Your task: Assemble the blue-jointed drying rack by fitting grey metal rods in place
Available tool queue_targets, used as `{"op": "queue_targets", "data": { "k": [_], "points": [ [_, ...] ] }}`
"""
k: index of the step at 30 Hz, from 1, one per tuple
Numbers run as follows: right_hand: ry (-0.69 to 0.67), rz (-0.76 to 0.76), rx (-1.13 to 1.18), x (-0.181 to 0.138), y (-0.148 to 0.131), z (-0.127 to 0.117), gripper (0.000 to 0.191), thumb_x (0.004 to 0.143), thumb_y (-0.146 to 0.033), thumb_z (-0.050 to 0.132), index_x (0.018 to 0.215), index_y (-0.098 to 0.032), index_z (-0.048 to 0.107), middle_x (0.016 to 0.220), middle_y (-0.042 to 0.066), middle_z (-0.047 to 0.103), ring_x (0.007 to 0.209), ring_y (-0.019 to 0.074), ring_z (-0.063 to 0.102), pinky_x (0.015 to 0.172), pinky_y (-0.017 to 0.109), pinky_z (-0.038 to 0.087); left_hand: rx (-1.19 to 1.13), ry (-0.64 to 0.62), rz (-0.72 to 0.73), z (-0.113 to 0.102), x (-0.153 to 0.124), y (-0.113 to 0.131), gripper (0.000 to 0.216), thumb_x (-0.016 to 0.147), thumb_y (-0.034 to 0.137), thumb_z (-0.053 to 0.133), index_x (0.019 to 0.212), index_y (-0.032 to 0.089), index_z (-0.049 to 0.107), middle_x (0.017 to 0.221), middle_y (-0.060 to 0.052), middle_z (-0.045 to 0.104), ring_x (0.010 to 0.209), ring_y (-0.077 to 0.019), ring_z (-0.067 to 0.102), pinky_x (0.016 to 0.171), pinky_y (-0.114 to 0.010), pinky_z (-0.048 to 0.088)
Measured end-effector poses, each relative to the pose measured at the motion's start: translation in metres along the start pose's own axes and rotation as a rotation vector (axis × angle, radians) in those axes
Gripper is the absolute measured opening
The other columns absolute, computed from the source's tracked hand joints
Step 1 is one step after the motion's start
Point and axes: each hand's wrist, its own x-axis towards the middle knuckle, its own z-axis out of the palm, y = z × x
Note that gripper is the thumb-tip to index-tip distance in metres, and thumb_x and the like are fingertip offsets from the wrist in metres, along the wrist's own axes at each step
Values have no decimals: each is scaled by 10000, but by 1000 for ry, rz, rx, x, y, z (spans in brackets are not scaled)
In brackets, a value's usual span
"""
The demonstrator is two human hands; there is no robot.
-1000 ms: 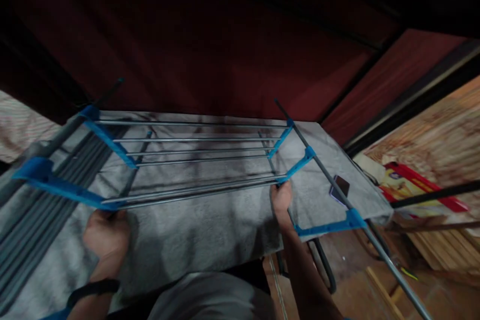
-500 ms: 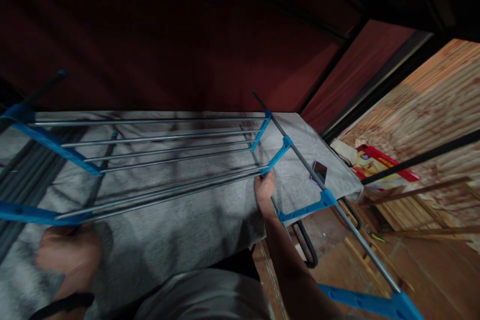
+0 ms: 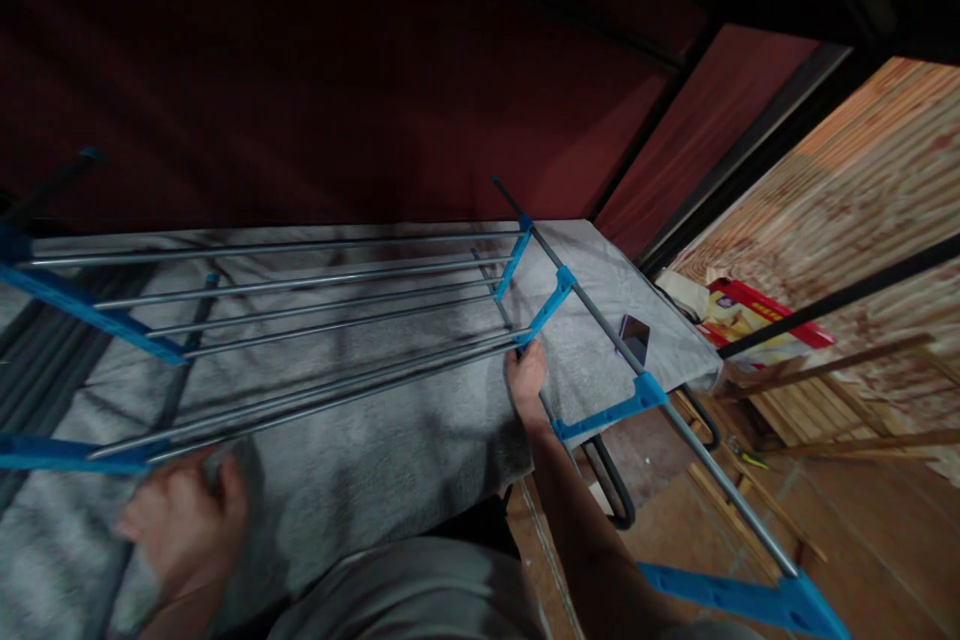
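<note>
A rack of grey metal tubes (image 3: 322, 382) with blue plastic brackets (image 3: 604, 412) lies on its side over a grey cloth-covered table (image 3: 360, 490). My right hand (image 3: 528, 378) is closed around a rack upright just under a blue bracket; part of its grip is hidden. Close below the left front bracket (image 3: 124, 460), my left hand (image 3: 187, 525) has its thumb apart from the fingers and grips nothing visible. A dark upright tube (image 3: 112, 580) passes beside and partly behind it.
Several loose grey tubes (image 3: 45, 380) lie at the table's left. A phone (image 3: 634, 338) rests on the right part of the cloth. Beyond are a red box (image 3: 765, 315), wooden frames (image 3: 817, 410) on the tiled floor, and a dark red panel (image 3: 360, 120) behind the table.
My left hand has come off the left upright, moving slightly right with its thumb spreading. The rack's left end has shifted a little left and down in view. My right hand keeps its hold.
</note>
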Motion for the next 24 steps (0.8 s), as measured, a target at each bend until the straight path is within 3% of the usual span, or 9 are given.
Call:
{"op": "queue_targets", "data": {
  "k": [3, 7, 12, 24],
  "points": [
    [-18, 14, 5, -1, -2, -2, 231, 891, -253, 489, 1092, -181, 576, 1111, 217, 681, 1105, 351, 636, 967, 506, 505, 95, 43, 94, 10, 14, 26, 547, 998, 464, 447, 1373, 105, 619, 1343, -246, 634, 1209, -403, 584, 1055, -570, 439],
    [-17, 32, 32, -2, -3, -1, 219, 885, -261, 497, 1070, -187, 587, 1105, 219, 678, 1122, 359, 639, 975, 521, 503, 63, -47, 234, 13, 37, 41, 471, 1044, 432, 383, 1350, 189, 646, 1187, -143, 709, 1129, -321, 605, 1083, -501, 416],
    [41, -8, 55, -3, -2, 1, 174, 909, -274, 491, 1048, -195, 559, 1086, 224, 692, 1093, 350, 644, 984, 541, 509, 60, -185, 292, 11, 51, 31, 470, 1044, 399, 337, 1242, 197, 713, 1033, -134, 730, 940, -310, 576, 906, -467, 432],
    [8, 20, -66, -3, -2, 3, 242, 947, -310, 475, 1109, -144, 547, 1115, 242, 677, 1113, 365, 656, 1002, 518, 512, 3, -231, 345, 34, 55, 5, 487, 1037, 403, 362, 1198, 162, 752, 1055, -155, 770, 991, -323, 658, 912, -451, 420]
  ]
}}
